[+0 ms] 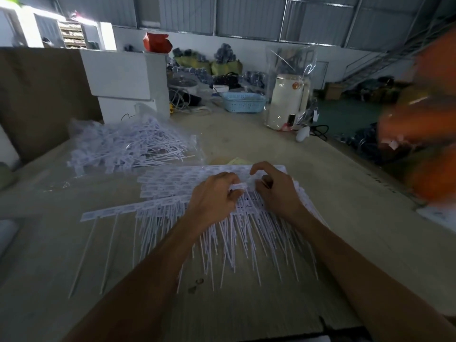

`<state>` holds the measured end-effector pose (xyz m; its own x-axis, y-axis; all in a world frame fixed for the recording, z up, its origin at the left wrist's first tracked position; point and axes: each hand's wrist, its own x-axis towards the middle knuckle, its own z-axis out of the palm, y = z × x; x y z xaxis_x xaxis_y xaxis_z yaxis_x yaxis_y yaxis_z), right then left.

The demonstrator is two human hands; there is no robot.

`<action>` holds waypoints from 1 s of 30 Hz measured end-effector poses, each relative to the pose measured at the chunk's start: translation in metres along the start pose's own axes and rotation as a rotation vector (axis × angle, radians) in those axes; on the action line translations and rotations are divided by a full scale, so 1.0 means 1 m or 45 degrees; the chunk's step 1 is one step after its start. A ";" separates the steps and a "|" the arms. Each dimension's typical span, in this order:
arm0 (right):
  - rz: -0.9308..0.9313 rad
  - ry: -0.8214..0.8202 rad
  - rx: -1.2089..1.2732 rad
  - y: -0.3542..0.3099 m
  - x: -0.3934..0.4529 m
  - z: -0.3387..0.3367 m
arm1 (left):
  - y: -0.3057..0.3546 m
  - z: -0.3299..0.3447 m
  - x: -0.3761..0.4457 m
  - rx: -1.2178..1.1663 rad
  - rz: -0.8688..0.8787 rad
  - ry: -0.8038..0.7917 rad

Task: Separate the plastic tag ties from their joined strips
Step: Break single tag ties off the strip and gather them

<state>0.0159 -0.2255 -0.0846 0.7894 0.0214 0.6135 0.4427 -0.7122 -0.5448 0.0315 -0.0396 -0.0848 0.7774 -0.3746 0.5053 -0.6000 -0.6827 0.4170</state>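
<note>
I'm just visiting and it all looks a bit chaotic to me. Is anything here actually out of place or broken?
Nothing looks broken. One joined strip lies askew to the left of the stack, sticking out from under it. The loose ties sit heaped on a plastic bag, as sorted work would. The left hand pinches a tag.

The tag ties (222, 233) are thin white plastic, smooth and faintly glossy. The counter (345, 218) looks like pale, matt wood. The basket (243, 102) is blue perforated plastic.

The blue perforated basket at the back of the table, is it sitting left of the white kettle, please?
Yes, the blue perforated basket sits left of the white kettle.
</note>
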 end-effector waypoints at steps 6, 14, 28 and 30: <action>0.335 0.102 0.285 0.014 0.011 -0.047 | 0.008 0.005 0.000 -0.023 0.140 0.073; 0.350 -0.500 0.461 -0.014 -0.002 -0.018 | 0.013 -0.002 0.002 -0.157 0.143 0.095; 0.637 -0.349 0.859 -0.009 -0.002 -0.015 | -0.016 -0.030 0.001 -0.018 0.134 -0.110; 0.644 -0.363 0.857 -0.007 -0.003 -0.013 | -0.015 -0.030 0.001 0.012 0.220 -0.074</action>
<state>0.0050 -0.2298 -0.0750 0.9943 0.0541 0.0918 0.0979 -0.1219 -0.9877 0.0351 -0.0110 -0.0677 0.6729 -0.5220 0.5242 -0.7237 -0.6112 0.3204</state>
